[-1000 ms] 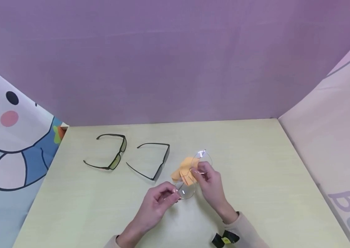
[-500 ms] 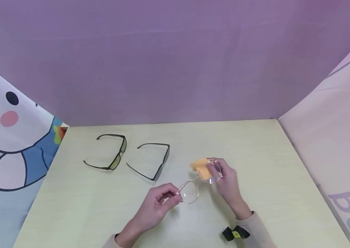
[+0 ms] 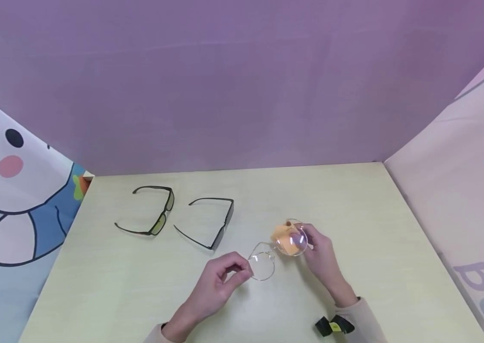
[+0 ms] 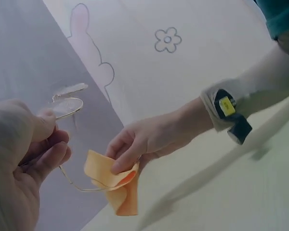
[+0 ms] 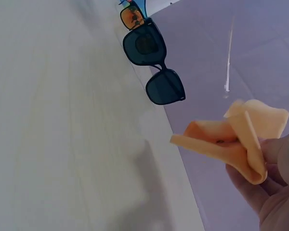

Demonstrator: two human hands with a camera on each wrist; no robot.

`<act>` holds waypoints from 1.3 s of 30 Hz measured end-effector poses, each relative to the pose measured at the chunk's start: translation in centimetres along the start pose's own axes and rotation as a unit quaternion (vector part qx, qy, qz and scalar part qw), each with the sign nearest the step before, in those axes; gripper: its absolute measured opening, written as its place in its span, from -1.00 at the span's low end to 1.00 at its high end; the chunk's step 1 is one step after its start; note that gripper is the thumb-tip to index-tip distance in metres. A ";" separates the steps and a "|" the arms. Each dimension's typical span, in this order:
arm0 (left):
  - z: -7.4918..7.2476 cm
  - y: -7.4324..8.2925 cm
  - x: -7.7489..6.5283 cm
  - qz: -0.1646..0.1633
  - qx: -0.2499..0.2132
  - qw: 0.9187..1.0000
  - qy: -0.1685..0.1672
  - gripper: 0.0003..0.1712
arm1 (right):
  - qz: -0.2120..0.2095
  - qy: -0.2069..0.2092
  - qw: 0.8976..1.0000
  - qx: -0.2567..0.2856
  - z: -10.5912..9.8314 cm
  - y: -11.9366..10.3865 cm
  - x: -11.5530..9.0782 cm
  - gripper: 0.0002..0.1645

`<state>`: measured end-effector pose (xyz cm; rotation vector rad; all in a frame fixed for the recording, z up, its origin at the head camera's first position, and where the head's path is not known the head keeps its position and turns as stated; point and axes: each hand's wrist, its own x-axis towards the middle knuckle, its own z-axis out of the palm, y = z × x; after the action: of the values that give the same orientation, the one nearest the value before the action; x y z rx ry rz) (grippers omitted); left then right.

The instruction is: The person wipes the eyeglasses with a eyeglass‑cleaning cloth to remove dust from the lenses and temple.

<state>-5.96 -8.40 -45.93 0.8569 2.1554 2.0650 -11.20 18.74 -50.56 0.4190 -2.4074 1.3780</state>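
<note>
A pair of thin gold-rimmed round glasses (image 3: 262, 267) with clear lenses hangs above the table. My left hand (image 3: 222, 283) pinches it at the side of the nearer lens, fingers curled and thumb on top. An orange cloth (image 3: 282, 238) is folded in my right hand (image 3: 321, 257), which pinches it and shows partly behind the farther lens. In the left wrist view, a thin wire temple of the glasses runs into the folds of the cloth (image 4: 118, 185). The right wrist view shows the cloth (image 5: 221, 144) between thumb and fingers; I cannot make out the glasses clearly there.
Two dark-framed pairs lie on the pale table (image 3: 375, 238) with temples spread: black glasses with greenish lenses (image 3: 159, 224) at the left, and dark sunglasses (image 3: 220, 237) nearer the hands. A purple backdrop (image 3: 233, 95) rises behind the table, with printed cloth panels on both sides.
My right hand has moved right with the cloth, away from the middle of the glasses. The glasses have turned a little, and my left hand has barely moved.
</note>
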 end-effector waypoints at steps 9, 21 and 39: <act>-0.1 -2.8 1.2 0.075 0.228 0.971 0.023 -0.86 | 0.044 0.017 0.998 -0.047 -1.0 1.2 -1.3 -0.80; 0.7 -6.7 3.3 0.103 0.372 0.922 0.023 -0.89 | 0.137 -0.012 0.988 -0.068 -2.0 1.8 -4.2 -0.81; 1.4 -9.1 3.3 0.047 0.446 0.894 0.008 -0.91 | 0.158 -0.050 0.982 -0.088 -2.0 1.8 -5.0 -0.79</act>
<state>-11.47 -5.49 -53.45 0.9784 3.1331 0.9966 -7.13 21.82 -53.15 0.0619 -2.7423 1.2738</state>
